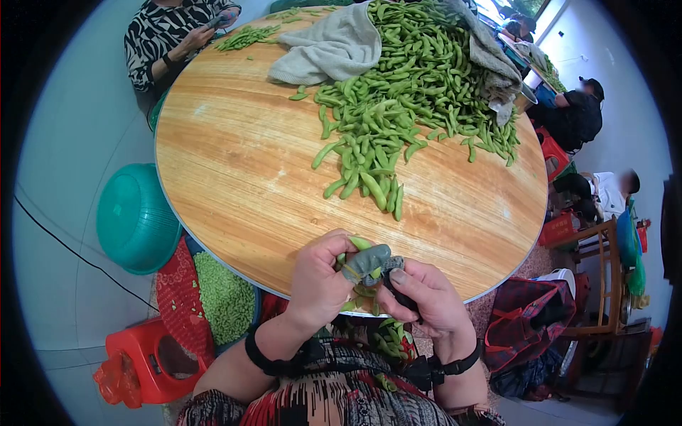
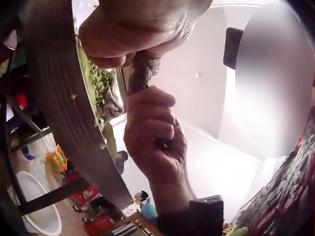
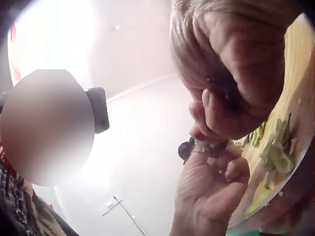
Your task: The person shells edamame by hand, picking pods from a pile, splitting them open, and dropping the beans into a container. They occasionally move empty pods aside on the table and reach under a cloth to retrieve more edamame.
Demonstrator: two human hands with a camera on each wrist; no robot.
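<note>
Both hands meet just above the table's near edge. The left hand (image 1: pixel 323 280), with a grey-green cover over its thumb, grips a green soybean pod (image 1: pixel 359 243) against its curled fingers. From the other side, the right hand (image 1: pixel 430 295) pinches at the pod's bit of green between the fingertips, a dark cover on one finger. Something black (image 1: pixel 402 292) shows within the right hand's curled fingers; I cannot tell what it is. Below the hands, empty-looking green shells (image 1: pixel 366 304) lie at the table edge. In the right wrist view, split shells (image 3: pixel 278 157) lie beside the hands.
A large heap of soybean pods (image 1: pixel 426 78) covers the far side of the round wooden table (image 1: pixel 234 170), with grey cloths (image 1: pixel 334 46) on it. At the left are a green basin (image 1: pixel 138 216), shelled beans (image 1: pixel 222 295) and a red stool (image 1: pixel 153 358). Another person (image 1: pixel 170 35) sits across.
</note>
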